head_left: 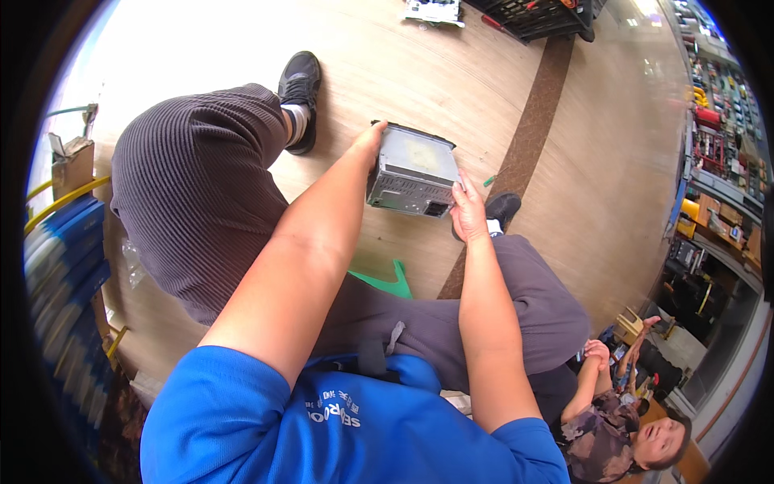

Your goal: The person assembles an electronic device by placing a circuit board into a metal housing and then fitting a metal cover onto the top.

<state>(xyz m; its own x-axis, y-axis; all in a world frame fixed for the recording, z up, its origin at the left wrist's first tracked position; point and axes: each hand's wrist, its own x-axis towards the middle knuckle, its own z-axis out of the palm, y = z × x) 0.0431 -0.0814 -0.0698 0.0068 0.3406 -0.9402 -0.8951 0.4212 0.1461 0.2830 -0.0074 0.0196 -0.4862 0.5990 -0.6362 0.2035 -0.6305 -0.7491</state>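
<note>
Pale floor [435,89] below, I see the metal box unit [415,155] clasped between left hand [369,143], finger curl mostly hidden, and right hand [469,211], fingers closed on its near right corner; apparently a holding step, next needing firm grips.

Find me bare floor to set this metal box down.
Bare floor lies beyond the box, between the left shoe and brown strip; more lies right of the strip, toward the shelves. It's crowded near the far crate and around the right shoe, beside a small green thing.
</note>
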